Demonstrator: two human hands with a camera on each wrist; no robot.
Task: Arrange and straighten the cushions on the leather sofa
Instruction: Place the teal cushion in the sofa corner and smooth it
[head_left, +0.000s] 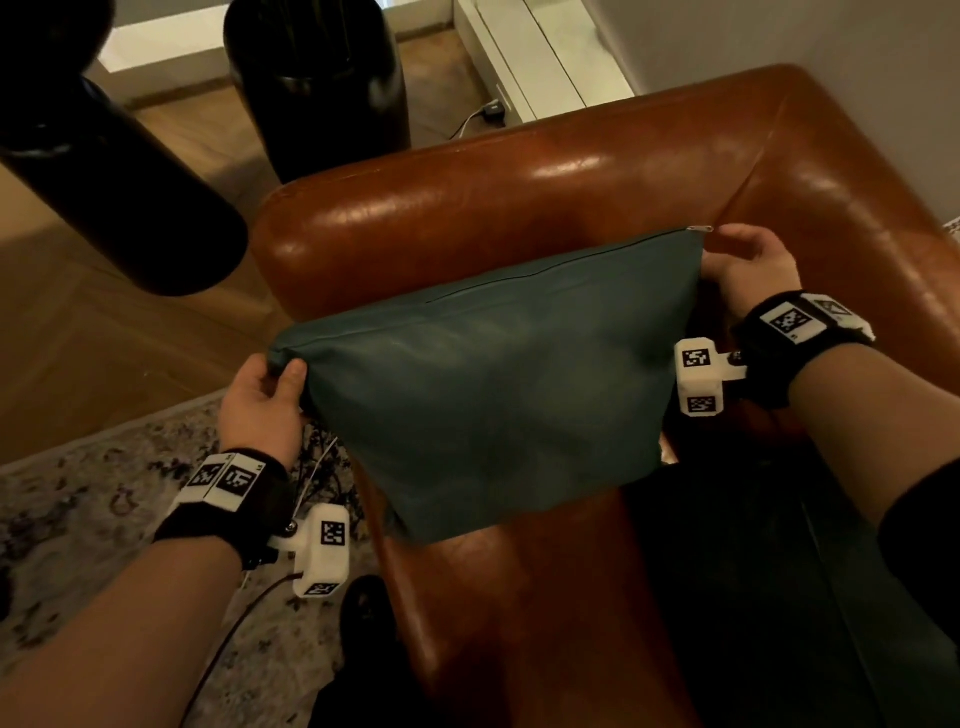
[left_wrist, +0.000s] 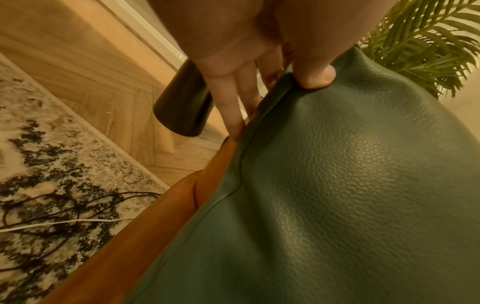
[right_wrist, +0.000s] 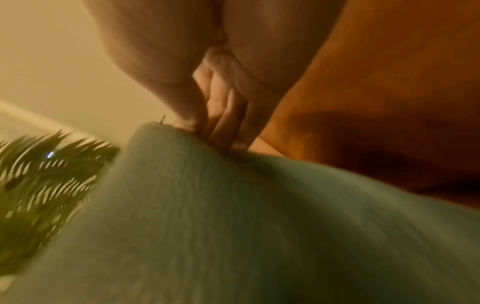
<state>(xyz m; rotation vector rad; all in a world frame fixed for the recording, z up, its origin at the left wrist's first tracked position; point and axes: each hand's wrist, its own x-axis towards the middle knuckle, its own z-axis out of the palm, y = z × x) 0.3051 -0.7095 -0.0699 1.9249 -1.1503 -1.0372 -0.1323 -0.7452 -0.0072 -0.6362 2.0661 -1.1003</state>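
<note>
A dark green leather cushion hangs in the air over the armrest end of the brown leather sofa. My left hand pinches its near-left top corner, thumb on the front face. My right hand pinches the far-right top corner beside the zip pull. In the left wrist view my thumb presses into the green cushion while my fingers run behind its seam. The right wrist view is blurred; my fingers grip the corner of the cushion.
Two tall black vases stand on the wood floor behind the armrest. A patterned rug with loose cables lies left of the sofa. A dark cushion or throw covers the seat at right. A palm plant stands nearby.
</note>
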